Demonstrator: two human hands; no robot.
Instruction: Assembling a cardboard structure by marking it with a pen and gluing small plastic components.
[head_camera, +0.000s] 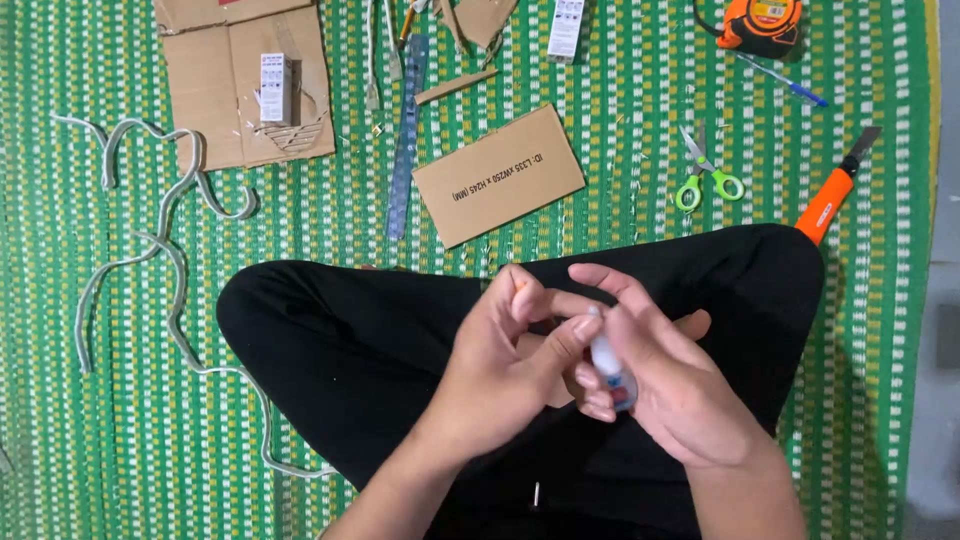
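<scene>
My right hand (672, 385) is wrapped around a small white glue tube with a blue label (610, 370), held over my crossed legs in black trousers (340, 350). My left hand (505, 360) meets it from the left, thumb and fingertips pinching at the tube's top end, where a small orange piece (520, 287) shows at my fingers. Both hands touch each other above my lap. The tube's tip is hidden by my fingers.
On the green woven mat (100, 450) lie a cardboard rectangle (498, 174), cut cardboard (245, 80) with a small box (275, 88), a metal ruler (404, 140), green-handled scissors (708, 170), an orange utility knife (832, 195), an orange tape measure (762, 24), a blue pen (785, 82) and a pale cord (160, 250).
</scene>
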